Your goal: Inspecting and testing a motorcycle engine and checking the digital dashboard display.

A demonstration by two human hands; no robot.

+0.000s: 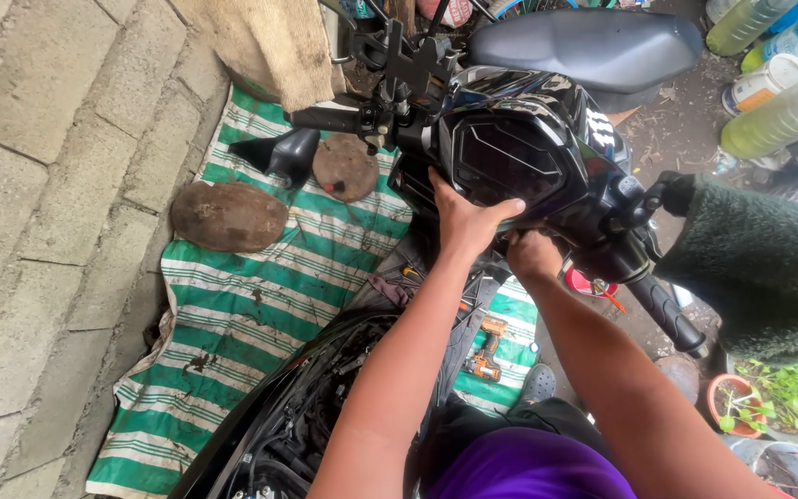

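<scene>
Over the scooter's handlebars, both hands on the black headlight cowl.

From the head camera: the left hand point(466, 220) lies flat on the lower edge of the cowl point(519, 157), fingers spread and curled over its rim, thumb beneath. The right hand point(530, 253) sits just beside it, lower and tucked under the cowl, its grip closed on the underside; what it pinches I cannot tell. The cowl lies straight ahead of both hands, between the two handlebar grips, the left hand higher on it. A cordless drill point(486, 351) lies on the striped green mat point(233, 314) below. Bottles point(778, 115) of yellowish liquid stand at upper right.
</scene>
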